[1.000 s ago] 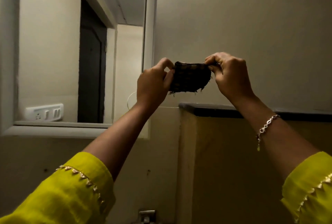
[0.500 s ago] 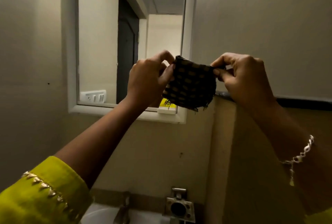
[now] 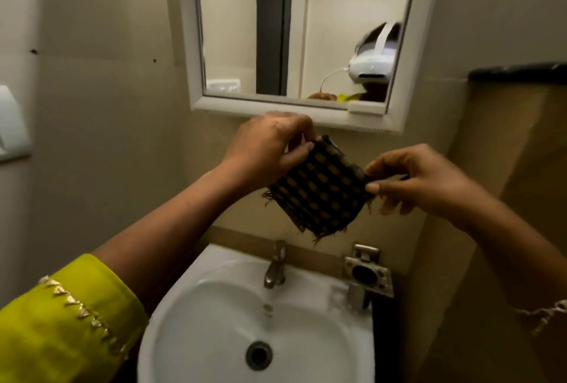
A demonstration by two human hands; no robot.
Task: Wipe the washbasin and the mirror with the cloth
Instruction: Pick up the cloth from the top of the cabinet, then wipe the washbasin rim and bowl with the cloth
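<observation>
A small dark checked cloth [image 3: 322, 189] with frayed edges hangs spread between both hands, in the air above the white washbasin [image 3: 196, 336]. My left hand [image 3: 270, 143] pinches its upper left corner; my right hand [image 3: 420, 180] pinches its right corner. The white-framed mirror [image 3: 233, 14] is on the wall just above the hands. The cloth touches neither the mirror nor the basin.
A metal tap [image 3: 276, 266] stands at the back of the basin, a drain [image 3: 258, 355] at its bottom. A metal fitting [image 3: 366, 275] sits at the basin's right. A dark ledge [image 3: 518, 71] tops the right wall; a white wall plate [image 3: 12, 124] is at far left.
The view has tilted down, bringing the washbasin and tap into sight. The hands have lowered from in front of the mirror to below its frame, and the cloth is spread wider.
</observation>
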